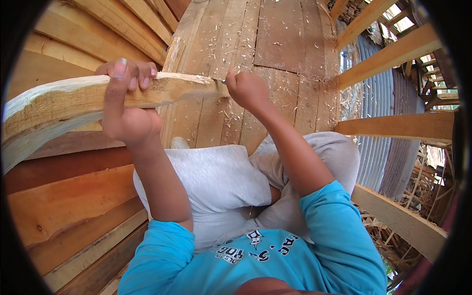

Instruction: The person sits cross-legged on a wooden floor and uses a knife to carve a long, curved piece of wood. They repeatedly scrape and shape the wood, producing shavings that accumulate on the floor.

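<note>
Held one curved timber (pixel 64 98) beyond the grey trousers (pixel 211 172), from left edge to middle of view. Clasped it in the left hand (pixel 127 108), with thumb on the near face and fingers hooked over the top, presumably for steadiness. Closed the right hand (pixel 249 90) tightly round a small metal tool (pixel 223 81) (mostly hidden, kind unclear) at the timber's right end, apparently for control. Lay below: shaving-strewn floorboards (pixel 280 39).
</note>
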The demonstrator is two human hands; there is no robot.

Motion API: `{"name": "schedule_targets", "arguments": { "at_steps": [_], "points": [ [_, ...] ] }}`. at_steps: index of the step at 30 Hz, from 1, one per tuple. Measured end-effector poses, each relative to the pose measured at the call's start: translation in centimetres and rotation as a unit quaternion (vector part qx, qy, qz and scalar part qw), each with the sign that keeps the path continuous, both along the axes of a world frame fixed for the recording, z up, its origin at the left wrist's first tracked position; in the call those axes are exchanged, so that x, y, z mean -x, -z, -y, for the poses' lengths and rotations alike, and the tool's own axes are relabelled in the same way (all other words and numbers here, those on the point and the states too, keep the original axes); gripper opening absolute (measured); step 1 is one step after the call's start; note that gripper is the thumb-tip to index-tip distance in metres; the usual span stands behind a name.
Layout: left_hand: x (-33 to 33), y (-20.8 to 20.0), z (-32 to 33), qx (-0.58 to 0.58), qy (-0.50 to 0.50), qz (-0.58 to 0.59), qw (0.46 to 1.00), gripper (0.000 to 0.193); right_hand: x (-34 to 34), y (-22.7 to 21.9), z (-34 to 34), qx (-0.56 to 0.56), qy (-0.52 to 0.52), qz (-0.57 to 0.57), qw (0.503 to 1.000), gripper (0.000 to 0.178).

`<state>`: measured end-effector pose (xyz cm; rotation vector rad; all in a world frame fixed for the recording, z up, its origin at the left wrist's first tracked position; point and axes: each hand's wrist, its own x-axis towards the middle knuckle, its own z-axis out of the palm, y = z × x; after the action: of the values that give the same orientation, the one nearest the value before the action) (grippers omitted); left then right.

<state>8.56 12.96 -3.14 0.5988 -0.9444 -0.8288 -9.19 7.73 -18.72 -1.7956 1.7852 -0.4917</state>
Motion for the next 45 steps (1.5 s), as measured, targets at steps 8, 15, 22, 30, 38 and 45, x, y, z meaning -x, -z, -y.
{"name": "schedule_targets", "arguments": {
  "at_steps": [8,15,22,30,38,45],
  "points": [
    [-3.7,-1.8,-1.2,-0.022,-0.081,-0.010,0.996,0.017,10.6,2.6,2.8,-0.091,-0.092,-0.074,0.989,0.023],
    [-4.8,-2.6,-1.9,-0.024,-0.111,-0.037,0.993,0.018,7.0,4.6,1.3,-0.337,-0.315,-0.165,0.872,0.026],
    [-6.9,-3.6,-3.1,-0.013,-0.106,-0.039,0.994,0.018,9.2,6.9,3.4,0.006,0.072,-0.236,0.969,0.022],
    [-7.9,-3.7,-3.7,0.001,-0.071,-0.026,0.997,0.018,4.5,6.5,1.1,-0.138,-0.189,-0.068,0.970,0.015],
    [-6.1,-2.7,-2.7,-0.006,-0.049,-0.010,0.999,0.013,4.1,6.3,2.6,-0.078,0.057,0.090,0.991,0.024],
    [-4.3,0.3,-0.3,0.035,0.061,0.058,0.996,0.013,0.1,0.4,-0.1,-0.249,-0.058,0.287,0.923,0.032]
  ]
}}
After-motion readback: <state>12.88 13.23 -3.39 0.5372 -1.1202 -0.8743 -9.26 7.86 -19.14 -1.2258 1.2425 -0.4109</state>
